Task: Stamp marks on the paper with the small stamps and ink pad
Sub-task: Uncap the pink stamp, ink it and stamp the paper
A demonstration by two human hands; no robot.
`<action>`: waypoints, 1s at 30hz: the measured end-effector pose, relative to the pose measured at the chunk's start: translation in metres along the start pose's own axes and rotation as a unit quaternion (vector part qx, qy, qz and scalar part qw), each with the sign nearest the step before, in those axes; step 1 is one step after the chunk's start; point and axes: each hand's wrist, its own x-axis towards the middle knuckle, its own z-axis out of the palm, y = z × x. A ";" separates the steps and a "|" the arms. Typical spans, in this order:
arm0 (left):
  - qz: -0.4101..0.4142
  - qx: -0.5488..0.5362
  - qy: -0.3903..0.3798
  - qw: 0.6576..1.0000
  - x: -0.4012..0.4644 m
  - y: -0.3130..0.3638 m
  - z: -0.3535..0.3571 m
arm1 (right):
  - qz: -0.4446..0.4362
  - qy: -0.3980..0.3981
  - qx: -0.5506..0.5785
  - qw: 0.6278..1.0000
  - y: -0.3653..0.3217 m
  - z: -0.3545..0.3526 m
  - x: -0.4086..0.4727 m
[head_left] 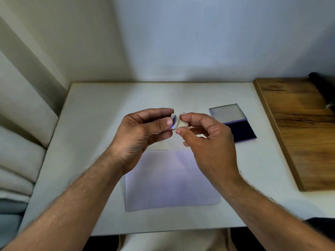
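Note:
My left hand pinches a small white stamp whose blue-inked face points right. Close beside it, my right hand pinches a second small white stamp between thumb and fingers. Both stamps are held up above the table, nearly touching each other. Below my hands a white sheet of paper lies flat on the table; no marks show on its visible part. The ink pad lies open to the right, its dark blue pad facing up and its clear lid folded back behind it.
The white table meets a wall at the back. A wooden board lies along the right side with a dark object on its far corner. Pale cushions sit left of the table.

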 end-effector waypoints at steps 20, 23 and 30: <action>0.073 0.099 -0.004 0.992 -0.001 0.001 -0.003 | 0.154 -0.079 0.273 0.946 -0.001 -0.007 0.010; 0.084 0.118 0.014 0.989 -0.003 -0.001 0.001 | 0.179 -0.079 0.294 0.935 0.001 -0.006 0.010; 0.077 0.106 0.081 0.988 0.000 -0.003 0.001 | 0.166 -0.006 0.291 0.942 0.000 -0.012 0.020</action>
